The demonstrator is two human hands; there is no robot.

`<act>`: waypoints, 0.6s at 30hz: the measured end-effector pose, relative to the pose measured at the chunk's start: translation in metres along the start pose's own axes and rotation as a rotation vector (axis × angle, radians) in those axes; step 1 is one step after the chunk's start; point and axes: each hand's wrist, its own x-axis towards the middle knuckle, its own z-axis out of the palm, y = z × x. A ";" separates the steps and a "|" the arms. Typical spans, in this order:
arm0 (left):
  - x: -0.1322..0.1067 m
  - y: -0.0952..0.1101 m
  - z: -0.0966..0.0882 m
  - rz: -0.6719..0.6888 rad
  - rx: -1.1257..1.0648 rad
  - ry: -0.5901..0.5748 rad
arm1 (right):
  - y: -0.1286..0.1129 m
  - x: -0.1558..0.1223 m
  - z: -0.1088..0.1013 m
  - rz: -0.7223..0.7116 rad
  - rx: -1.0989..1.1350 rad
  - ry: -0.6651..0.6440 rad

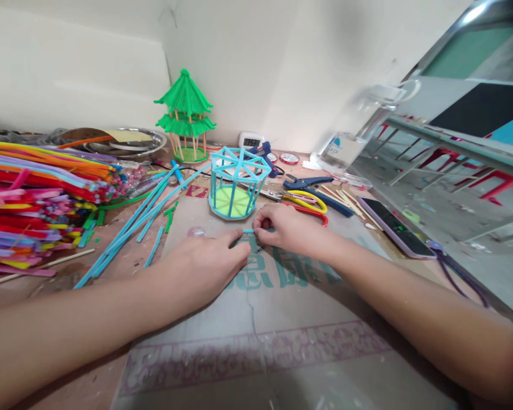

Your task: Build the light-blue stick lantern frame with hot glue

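Note:
My left hand [207,267] and my right hand [288,228] meet over a cardboard sheet [265,319] in the middle of the table. Both pinch a short light-blue stick [248,231] between their fingertips. My left hand's fingers also seem to close on a small dark tool, mostly hidden. Just beyond the hands stands a light-blue stick frame [236,181] shaped like a small pavilion, on a round green base. A finished green pavilion model [186,117] stands further back by the wall.
A big pile of coloured sticks [38,193] fills the left side; loose blue sticks [141,219] lie beside it. Pliers and scissors [310,199], a phone [395,228], a glue gun [263,154], a small clock [251,140], metal dishes [123,142] and a clear plastic jug [359,128] lie around.

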 end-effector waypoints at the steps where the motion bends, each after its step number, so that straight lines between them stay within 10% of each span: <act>1: 0.000 0.000 0.000 0.001 -0.004 0.004 | 0.000 0.001 0.001 0.000 -0.007 0.005; 18: -0.002 -0.005 -0.029 -0.139 -0.336 0.197 | -0.026 -0.035 -0.003 -0.353 -0.166 0.388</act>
